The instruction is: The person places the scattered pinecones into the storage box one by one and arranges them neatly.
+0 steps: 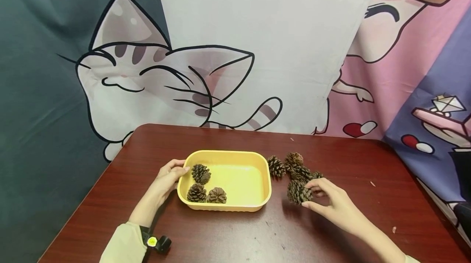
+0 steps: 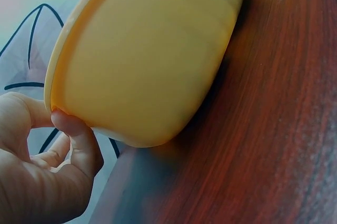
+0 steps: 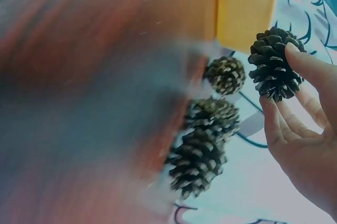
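Note:
A yellow plastic basin (image 1: 243, 205) stands on the table with 3 pine cones inside, one of them a cone (image 1: 217, 195) near its front wall. My left hand (image 1: 168, 180) pinches the basin's left rim; in the left wrist view, thumb and fingers (image 2: 79, 140) grip that edge. To the right of the basin, my right hand (image 1: 333, 203) holds a pine cone (image 1: 299, 192) between thumb and fingers. The right wrist view shows this held pine cone (image 3: 275, 65) raised off the table. Behind it lies a group of loose pine cones (image 1: 293, 160).
The reddish-brown wooden table (image 1: 220, 238) carries small dark crumbs in front of the basin. A cartoon cat curtain (image 1: 294, 50) hangs right behind the table's back edge. A black device (image 1: 162, 244) is strapped on the left wrist.

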### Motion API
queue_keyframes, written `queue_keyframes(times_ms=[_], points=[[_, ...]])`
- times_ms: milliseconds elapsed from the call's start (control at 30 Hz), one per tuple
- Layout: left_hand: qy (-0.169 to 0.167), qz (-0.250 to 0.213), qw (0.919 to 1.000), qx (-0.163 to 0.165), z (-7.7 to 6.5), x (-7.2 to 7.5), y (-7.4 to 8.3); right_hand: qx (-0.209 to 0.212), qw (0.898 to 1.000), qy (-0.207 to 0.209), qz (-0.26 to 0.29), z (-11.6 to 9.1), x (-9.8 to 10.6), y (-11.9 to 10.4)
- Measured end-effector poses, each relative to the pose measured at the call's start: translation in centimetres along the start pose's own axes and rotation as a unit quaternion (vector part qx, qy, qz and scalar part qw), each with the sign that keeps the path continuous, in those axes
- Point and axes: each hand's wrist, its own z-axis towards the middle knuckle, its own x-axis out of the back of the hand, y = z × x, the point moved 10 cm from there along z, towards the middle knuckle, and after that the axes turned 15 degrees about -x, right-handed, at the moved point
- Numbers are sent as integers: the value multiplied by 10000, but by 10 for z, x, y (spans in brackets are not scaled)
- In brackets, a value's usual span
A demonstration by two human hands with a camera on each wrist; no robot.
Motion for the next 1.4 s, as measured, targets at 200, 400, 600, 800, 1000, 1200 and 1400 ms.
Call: queue_keyframes(times_ms=[200, 400, 600, 800, 1000, 1200, 1400], points=[[69, 69, 9999, -34, 0, 3, 2, -137, 9995, -236, 143, 22, -13, -17], [42, 60, 10000, -41, 1, -2, 1, -297, 9965, -542, 571, 45, -30, -32], [99, 81, 9999, -36, 2, -3, 0, -241, 9917, -918, 872, 64, -65, -48], [130, 172, 9998, -58, 3, -3, 2, -101, 9882, -1219, 922, 77, -101, -64], [208, 154, 9997, -30, 1, -2, 1, 231, 9887, -1363, 584, 89, -131, -80], [274, 175, 9995, -23, -1, 2, 0, 227, 9908, -1303, 276, 99, -149, -87], [306, 180, 9994, -34, -2, 1, -2, 22, 9908, -1355, -27, 106, -165, -87]])
